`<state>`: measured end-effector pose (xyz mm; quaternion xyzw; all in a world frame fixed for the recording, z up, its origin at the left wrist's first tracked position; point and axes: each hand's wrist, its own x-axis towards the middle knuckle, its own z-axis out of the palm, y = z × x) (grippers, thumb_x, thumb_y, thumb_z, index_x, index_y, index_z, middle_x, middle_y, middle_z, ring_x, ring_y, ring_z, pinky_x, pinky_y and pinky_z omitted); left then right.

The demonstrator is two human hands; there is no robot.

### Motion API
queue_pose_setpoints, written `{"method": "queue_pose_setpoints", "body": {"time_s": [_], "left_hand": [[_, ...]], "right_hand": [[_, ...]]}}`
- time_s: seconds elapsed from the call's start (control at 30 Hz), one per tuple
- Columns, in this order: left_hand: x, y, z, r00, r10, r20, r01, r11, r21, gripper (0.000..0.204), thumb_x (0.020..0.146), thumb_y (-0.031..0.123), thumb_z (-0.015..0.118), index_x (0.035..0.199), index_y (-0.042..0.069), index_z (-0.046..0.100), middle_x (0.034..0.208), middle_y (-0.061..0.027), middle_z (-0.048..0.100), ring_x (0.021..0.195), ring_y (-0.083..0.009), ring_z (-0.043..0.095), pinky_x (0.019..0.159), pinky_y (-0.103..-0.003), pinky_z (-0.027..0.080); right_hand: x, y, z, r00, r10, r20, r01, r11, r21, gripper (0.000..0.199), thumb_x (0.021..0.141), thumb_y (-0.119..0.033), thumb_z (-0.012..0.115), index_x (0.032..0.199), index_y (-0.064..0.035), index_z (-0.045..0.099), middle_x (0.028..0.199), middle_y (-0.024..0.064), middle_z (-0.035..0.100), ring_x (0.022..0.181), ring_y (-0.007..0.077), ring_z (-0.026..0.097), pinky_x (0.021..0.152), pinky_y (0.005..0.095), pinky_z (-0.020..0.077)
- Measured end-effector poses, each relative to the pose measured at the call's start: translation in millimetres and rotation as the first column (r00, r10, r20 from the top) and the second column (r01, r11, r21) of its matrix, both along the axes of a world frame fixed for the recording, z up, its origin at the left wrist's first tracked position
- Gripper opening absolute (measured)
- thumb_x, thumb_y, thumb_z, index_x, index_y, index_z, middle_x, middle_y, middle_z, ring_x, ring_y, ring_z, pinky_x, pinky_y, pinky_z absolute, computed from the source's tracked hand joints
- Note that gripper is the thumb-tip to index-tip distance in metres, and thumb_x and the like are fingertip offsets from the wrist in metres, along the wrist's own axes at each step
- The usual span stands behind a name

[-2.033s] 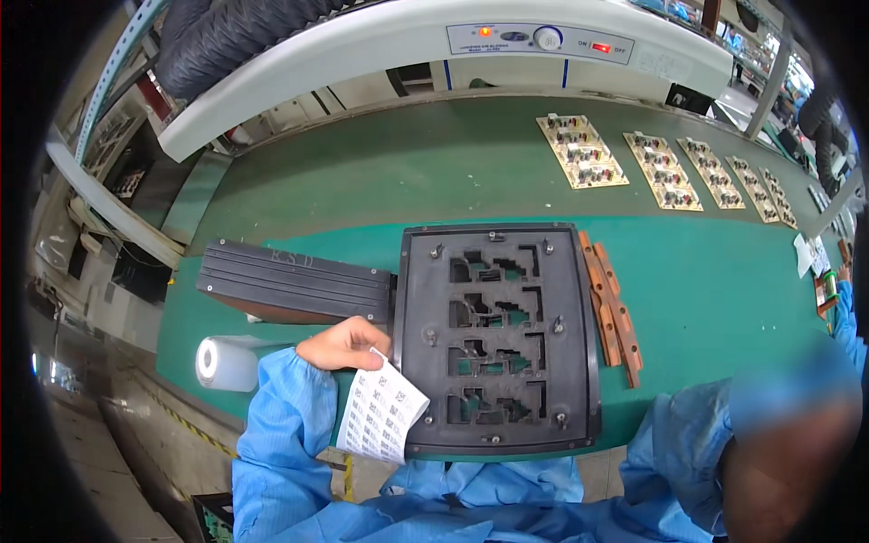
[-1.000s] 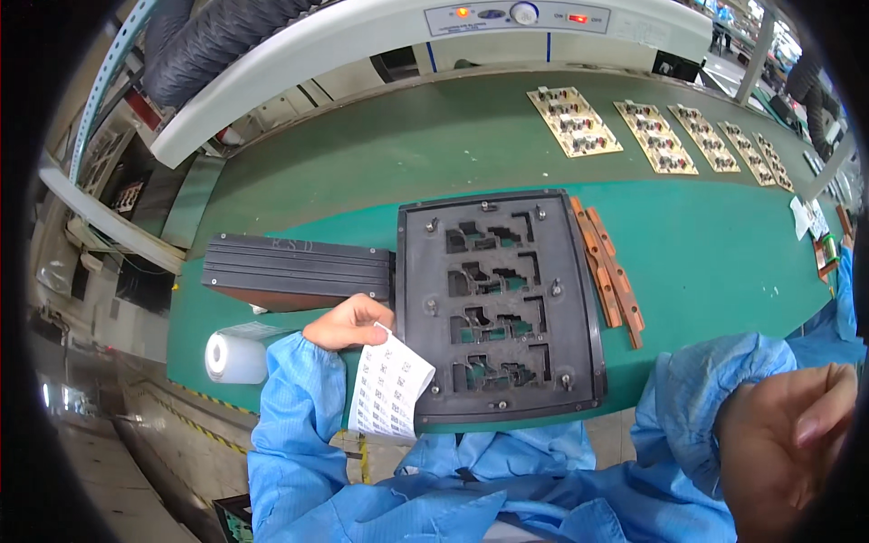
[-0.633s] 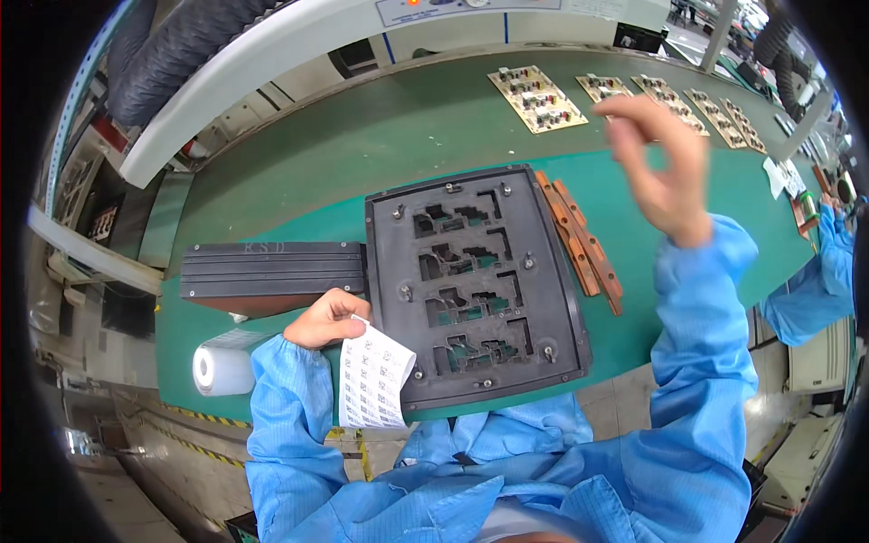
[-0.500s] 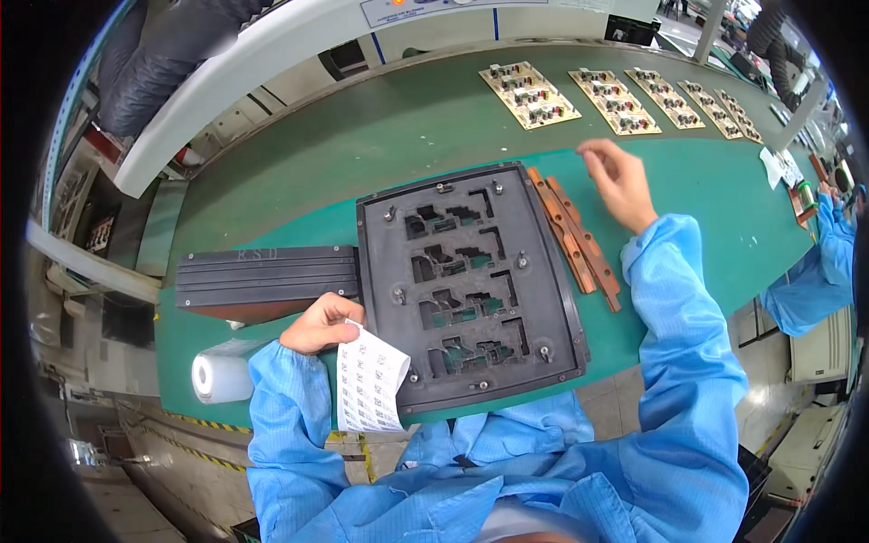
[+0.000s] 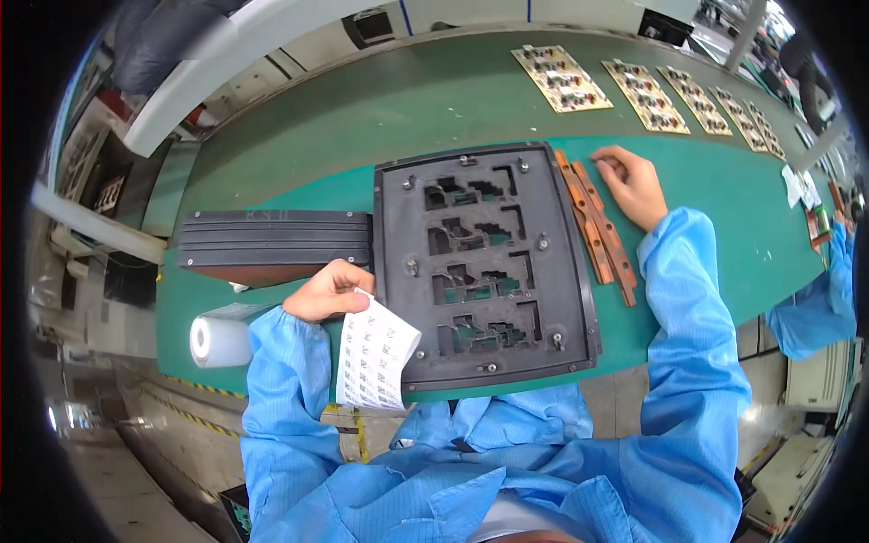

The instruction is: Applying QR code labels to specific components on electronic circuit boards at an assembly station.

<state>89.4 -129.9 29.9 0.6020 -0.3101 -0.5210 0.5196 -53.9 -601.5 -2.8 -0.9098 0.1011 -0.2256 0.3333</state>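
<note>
Left hand [image 5: 330,291] pinching top edge of white label sheet [image 5: 373,360]; sheet hanging by near-left corner of black cutout fixture [image 5: 559,290]. Right hand [image 5: 632,188] loosely open, fingers bent, just right of brown strips [image 5: 596,224]. Left: black block [image 5: 272,237], white roll [image 5: 224,340] nearer. Far right: circuit boards [image 5: 561,81] in row.

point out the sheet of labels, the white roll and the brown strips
Sheet of labels [image 5: 376,355]: head view, on its printed face
White roll [image 5: 226,344]: head view, on its curved side
Brown strips [image 5: 588,229]: head view, on the left strip, near mid-length
</note>
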Motion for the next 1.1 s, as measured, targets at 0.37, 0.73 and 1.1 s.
{"method": "queue_pose_setpoints", "body": {"time_s": [0.37,0.73,1.1], "left_hand": [[-1.6,0.1,0.5,0.999,-0.037,-0.024,0.036,0.999,-0.035,0.030,0.089,0.023,0.073,0.075,0.000,0.062,0.072,-0.0002,0.061,0.069,-0.0048,0.054,0.064,-0.023,0.042],[-0.2,-0.1,-1.7,0.999,-0.046,-0.026,0.045,0.998,-0.035,0.027,0.090,0.020,0.072,0.076,-0.001,0.062,0.072,0.0006,0.060,0.070,-0.0041,0.053,0.064,-0.023,0.042],[-0.6,-0.1,-1.2,0.998,-0.042,-0.037,0.041,0.999,-0.032,0.027,0.090,0.020,0.073,0.076,0.000,0.062,0.072,0.0008,0.060,0.070,-0.0037,0.053,0.064,-0.022,0.042]], "right_hand": [[5.0,1.1,-3.7,0.998,0.026,0.052,-0.026,1.000,-0.003,0.014,0.089,-0.008,0.063,0.101,-0.0030,0.070,0.062,0.0039,0.054,0.051,0.0103,0.044,0.051,0.0291,0.0372],[6.5,1.5,-4.9,0.997,0.035,0.062,-0.034,0.999,-0.004,0.014,0.090,-0.009,0.063,0.101,-0.0024,0.070,0.062,0.0038,0.054,0.052,0.0106,0.044,0.052,0.0295,0.0378],[6.8,2.3,-5.0,0.998,0.024,0.058,-0.024,1.000,-0.003,0.014,0.090,-0.009,0.064,0.100,-0.0018,0.070,0.062,0.0045,0.053,0.052,0.0108,0.044,0.051,0.0299,0.0374]]}}
